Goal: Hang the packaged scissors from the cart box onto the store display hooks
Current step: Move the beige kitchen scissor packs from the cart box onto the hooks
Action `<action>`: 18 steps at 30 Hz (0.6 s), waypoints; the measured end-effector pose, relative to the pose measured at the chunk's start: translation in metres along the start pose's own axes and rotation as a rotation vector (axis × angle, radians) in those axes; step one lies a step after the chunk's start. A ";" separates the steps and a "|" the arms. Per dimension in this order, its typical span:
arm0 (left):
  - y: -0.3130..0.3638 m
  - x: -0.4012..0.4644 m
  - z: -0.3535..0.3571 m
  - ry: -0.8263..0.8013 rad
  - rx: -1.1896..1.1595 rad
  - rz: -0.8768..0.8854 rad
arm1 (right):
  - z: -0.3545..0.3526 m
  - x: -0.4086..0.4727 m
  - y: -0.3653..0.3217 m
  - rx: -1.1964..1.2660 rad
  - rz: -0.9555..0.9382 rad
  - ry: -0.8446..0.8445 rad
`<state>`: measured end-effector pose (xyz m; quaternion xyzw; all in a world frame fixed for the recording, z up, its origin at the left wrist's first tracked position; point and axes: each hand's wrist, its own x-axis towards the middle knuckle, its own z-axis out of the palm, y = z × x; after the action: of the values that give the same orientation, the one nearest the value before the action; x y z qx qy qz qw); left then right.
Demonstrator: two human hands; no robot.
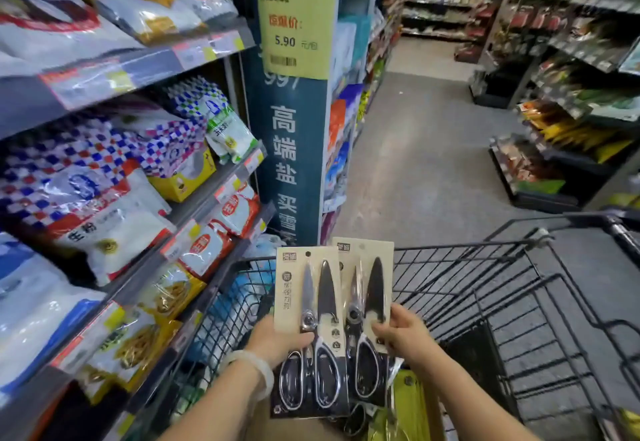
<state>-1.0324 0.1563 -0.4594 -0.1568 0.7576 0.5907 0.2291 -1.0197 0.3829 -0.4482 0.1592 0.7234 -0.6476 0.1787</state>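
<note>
Two carded packs of kitchen scissors stand upright above the cart. My left hand (277, 338) grips the left scissors pack (308, 305) at mid-height, thumb across the front. My right hand (403, 335) pinches the right scissors pack (369, 288), which sits slightly behind and overlaps the left one. Each card has a hang hole near its top. Below them, more packs with yellow-green card (408, 402) lie in the cart box, mostly hidden. No display hooks are in view.
The black wire cart (485, 288) fills the lower frame. Shelves of bagged goods (114, 205) crowd the left. A blue pillar with a price sign (294, 121) stands just ahead. The grey aisle floor (426, 149) runs forward, with shelving (571, 94) on the right.
</note>
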 end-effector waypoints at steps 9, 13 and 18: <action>-0.037 -0.147 -0.004 0.330 -0.273 0.001 | 0.023 -0.085 -0.013 -0.150 -0.166 -0.242; -0.069 -0.222 -0.020 0.484 -0.353 0.013 | 0.059 -0.127 -0.009 -0.205 -0.204 -0.374; -0.119 -0.316 -0.056 0.699 -0.427 0.016 | 0.134 -0.189 -0.006 -0.233 -0.274 -0.542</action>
<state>-0.7142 0.0612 -0.3781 -0.3863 0.6514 0.6476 -0.0841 -0.8485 0.2497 -0.3683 -0.1395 0.7335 -0.5972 0.2931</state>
